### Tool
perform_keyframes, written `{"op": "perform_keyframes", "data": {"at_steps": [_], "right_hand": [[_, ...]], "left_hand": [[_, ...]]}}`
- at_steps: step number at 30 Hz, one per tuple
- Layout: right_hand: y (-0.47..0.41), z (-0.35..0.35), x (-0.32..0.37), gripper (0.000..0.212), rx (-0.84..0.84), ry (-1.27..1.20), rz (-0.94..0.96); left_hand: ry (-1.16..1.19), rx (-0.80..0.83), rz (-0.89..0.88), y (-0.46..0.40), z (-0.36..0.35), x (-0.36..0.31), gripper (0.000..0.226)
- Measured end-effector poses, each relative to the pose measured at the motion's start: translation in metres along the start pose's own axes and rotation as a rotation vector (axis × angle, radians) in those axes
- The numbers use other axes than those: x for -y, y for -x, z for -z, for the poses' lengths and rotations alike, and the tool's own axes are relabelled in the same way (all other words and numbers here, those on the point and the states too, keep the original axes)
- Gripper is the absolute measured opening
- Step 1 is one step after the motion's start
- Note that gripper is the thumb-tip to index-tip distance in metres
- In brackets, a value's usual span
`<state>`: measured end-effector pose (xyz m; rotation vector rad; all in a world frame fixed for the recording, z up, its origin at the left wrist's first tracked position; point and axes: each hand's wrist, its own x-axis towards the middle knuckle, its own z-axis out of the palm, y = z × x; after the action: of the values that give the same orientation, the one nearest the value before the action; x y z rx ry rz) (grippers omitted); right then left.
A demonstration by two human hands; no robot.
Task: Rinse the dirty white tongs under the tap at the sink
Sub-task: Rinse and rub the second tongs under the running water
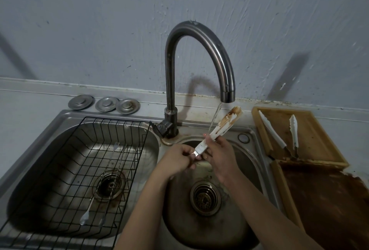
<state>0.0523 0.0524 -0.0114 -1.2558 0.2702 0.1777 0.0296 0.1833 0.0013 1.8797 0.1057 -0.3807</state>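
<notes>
- Dirty white tongs [218,127] held over the right basin [201,225] of the sink, tilted, smeared end up and to the right, handle end down and to the left.
- Brown smears on the upper end, just beside the water stream [214,117] falling from the tap spout [227,96]; stream meeting the tongs near their middle.
- Left hand [177,159] with grip closed on the lower metal handle end, fingers curled and pinching it.
- Right hand [217,151] with grip closed round the middle of the tongs, fingers wrapped from the right side, fingertips at the white shaft.
- Both forearms reaching in from the lower edge, crossing above the right basin's drain [205,197].
- Curved dark metal tap [199,38] rising from its base between the two basins, lever [159,129] at the base pointing left.
- Left basin [40,169] holding a black wire rack [127,159], with long thin metal utensils [103,181] lying in it over the drain.
- Three round metal stoppers [103,104] lined up on the bench behind the left basin, the two on the right touching.
- Wooden tray [317,133] on the bench right of the sink, carrying two more white tongs [279,135], apart at the far ends and close together at the near ends.
- Second wooden tray [319,199] nearer the camera, stained dark brown, touching the first.
- Grey wall [99,20] behind, marked and speckled, grime along the seam with the bench.
</notes>
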Motion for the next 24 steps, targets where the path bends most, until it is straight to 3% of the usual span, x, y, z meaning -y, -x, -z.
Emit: {"op": "perform_keyframes", "data": {"at_steps": [8,10,12,15,18,21,24], "right_hand": [[0.010,0.009,-0.009,0.018,0.088,0.221,0.088],[0.009,0.009,-0.007,0.007,0.052,0.168,0.066],[0.005,0.009,-0.004,0.017,-0.045,0.195,0.067],[0.003,0.012,0.000,0.035,-0.137,0.417,0.205],[0.002,0.019,0.011,0.042,-0.089,0.732,0.402],[0.000,0.025,0.023,0.041,-0.052,1.139,0.485],[0.004,0.023,0.024,0.044,-0.042,1.323,0.478]], "left_hand": [[-0.033,-0.004,0.025,-0.001,-0.006,0.006,0.036],[-0.001,0.006,0.012,0.000,-0.014,0.005,0.035],[0.052,0.042,-0.005,0.003,-0.025,0.002,0.036],[0.072,0.147,-0.048,0.007,-0.042,-0.001,0.032],[0.082,0.159,-0.048,0.007,-0.049,0.001,0.021],[0.331,0.018,0.010,0.006,-0.048,0.002,0.028],[0.667,0.069,0.036,0.006,-0.046,0.004,0.026]]}}
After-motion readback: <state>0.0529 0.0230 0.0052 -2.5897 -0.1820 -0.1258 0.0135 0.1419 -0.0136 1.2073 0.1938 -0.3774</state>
